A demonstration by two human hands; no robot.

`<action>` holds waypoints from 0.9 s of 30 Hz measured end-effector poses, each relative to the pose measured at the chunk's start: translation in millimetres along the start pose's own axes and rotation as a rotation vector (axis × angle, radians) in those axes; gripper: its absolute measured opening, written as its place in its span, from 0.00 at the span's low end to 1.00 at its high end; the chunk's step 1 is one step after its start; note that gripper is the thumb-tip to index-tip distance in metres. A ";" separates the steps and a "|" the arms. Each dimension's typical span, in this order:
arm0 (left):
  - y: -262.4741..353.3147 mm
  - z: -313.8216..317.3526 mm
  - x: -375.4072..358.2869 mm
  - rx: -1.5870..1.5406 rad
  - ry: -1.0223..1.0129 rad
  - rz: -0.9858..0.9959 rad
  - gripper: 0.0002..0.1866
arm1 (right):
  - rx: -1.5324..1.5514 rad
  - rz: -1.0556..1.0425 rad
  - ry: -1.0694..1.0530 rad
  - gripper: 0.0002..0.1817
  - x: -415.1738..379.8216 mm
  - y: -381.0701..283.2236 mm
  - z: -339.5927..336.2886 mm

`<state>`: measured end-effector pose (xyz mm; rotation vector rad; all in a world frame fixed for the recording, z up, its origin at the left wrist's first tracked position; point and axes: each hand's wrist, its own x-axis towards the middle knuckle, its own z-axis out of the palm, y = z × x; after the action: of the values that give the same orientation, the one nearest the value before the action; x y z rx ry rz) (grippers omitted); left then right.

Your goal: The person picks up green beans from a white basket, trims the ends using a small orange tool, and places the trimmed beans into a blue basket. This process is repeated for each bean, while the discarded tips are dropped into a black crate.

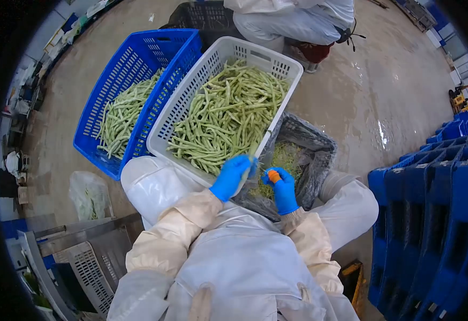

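Note:
My left hand (231, 177), in a blue glove, is closed at the near right corner of the white crate (164, 131). A blurred green bean rises from its fingers. Many long green beans (228, 115) are heaped in that crate. Just to the right, my right hand (284, 193), also blue-gloved, is wrapped around the orange handle of a small knife (274, 176). Its thin blade points toward my left hand and is hardly visible. Below the hands stands a bin lined with dark plastic (317, 147), with green trimmings (285, 160) inside.
A blue crate (92, 120) with more beans stands left of the white one. Ahead sits another person in white (293, 24), near a black crate (204, 16). Blue pallets (427, 219) are stacked at right. A plastic bag (88, 195) lies on the wet floor.

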<state>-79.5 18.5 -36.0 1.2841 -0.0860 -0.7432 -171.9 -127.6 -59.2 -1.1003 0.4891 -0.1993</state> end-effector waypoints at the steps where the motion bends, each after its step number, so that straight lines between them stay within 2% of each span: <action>1: 5.8 -15.3 11.5 -0.258 0.023 0.031 0.14 | -0.011 0.056 0.076 0.09 -3.2 1.6 -1.8; 2: 37.6 -28.4 14.5 -0.291 0.200 0.070 0.14 | -0.023 0.110 0.150 0.09 -4.4 2.7 -3.9; 3: 69.2 -48.3 23.4 -0.355 0.273 0.214 0.13 | -0.022 0.100 0.230 0.10 -0.8 9.3 -19.5; 4: 90.8 -98.3 36.7 -0.144 0.261 0.312 0.13 | -0.075 0.072 0.294 0.10 4.6 16.1 -37.9; 5: 124.2 -128.6 29.9 0.219 0.357 0.544 0.13 | -0.128 0.043 0.356 0.10 9.3 19.0 -52.4; 6: 160.2 -161.0 35.5 -0.346 0.299 0.562 0.14 | -0.128 0.050 0.348 0.10 10.7 13.6 -60.1; 7: 195.5 -180.4 26.1 0.121 0.515 0.660 0.14 | -0.540 0.022 0.400 0.08 9.7 3.7 -63.8; 8: 223.4 -214.1 31.7 0.199 0.718 0.706 0.14 | -0.953 -0.011 0.441 0.07 8.2 -3.8 -62.5; 9: 248.8 -197.4 27.7 0.520 0.906 0.840 0.15 | -0.951 -0.005 0.435 0.07 6.7 -8.2 -57.2; 10: 250.2 -213.9 33.3 0.527 0.911 0.834 0.15 | -1.218 -0.186 0.454 0.07 4.8 -11.5 -51.5; 11: 251.2 -242.2 46.0 1.008 1.010 0.889 0.17 | -1.479 -0.378 0.466 0.08 4.8 -10.9 -47.2; 12: 244.8 -265.1 66.2 1.500 1.073 0.915 0.18 | -1.476 -0.374 0.461 0.08 6.1 -6.9 -45.1; 13: 206.9 -283.5 101.0 1.100 0.830 0.805 0.21 | -1.586 -0.222 0.361 0.09 7.5 -3.3 -44.7; 14: 183.2 -214.0 100.3 1.239 0.792 0.703 0.20 | -1.690 -0.065 0.260 0.10 8.5 -0.4 -44.4; 15: 156.9 -196.3 114.5 1.493 0.455 0.677 0.16 | -1.695 -0.056 0.259 0.10 9.5 -1.3 -40.9; 16: 113.9 -162.2 123.8 1.105 0.335 0.211 0.12 | -1.677 -0.015 0.194 0.11 10.2 -4.9 -33.9; 17: 54.9 -169.6 149.9 1.167 0.020 0.106 0.11 | -1.658 0.024 0.129 0.12 11.7 -5.9 -28.4; 18: 8.5 -160.0 159.9 1.563 -0.214 0.268 0.10 | -1.664 0.031 0.132 0.12 13.6 -2.6 -26.4; 19: -17.0 -135.2 158.3 1.577 -0.338 0.030 0.09 | -1.615 -0.073 0.128 0.13 14.7 1.9 -26.2; 21: -77.6 -110.7 157.8 1.821 -0.298 0.254 0.08 | -1.552 -0.227 0.121 0.15 16.4 13.0 -29.7; 22: -97.7 -105.2 161.2 1.810 -0.313 0.266 0.08 | -1.564 -0.219 0.136 0.15 17.8 11.9 -27.7; 24: -132.5 -95.4 170.1 1.918 -0.102 0.308 0.05 | -1.425 -0.142 0.059 0.15 19.4 6.0 -21.2; 26: -152.0 -90.6 177.7 1.942 -0.060 0.263 0.05 | -1.402 -0.135 0.035 0.14 19.6 6.8 -17.3; 27: -154.3 -88.4 179.3 1.957 -0.063 0.167 0.05 | -1.362 -0.133 -0.003 0.14 20.4 6.7 -17.0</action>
<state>28.4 -18.8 -261.2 3.0000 -1.1805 -0.3861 -162.6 -146.2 -76.9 -2.4630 0.5403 0.0588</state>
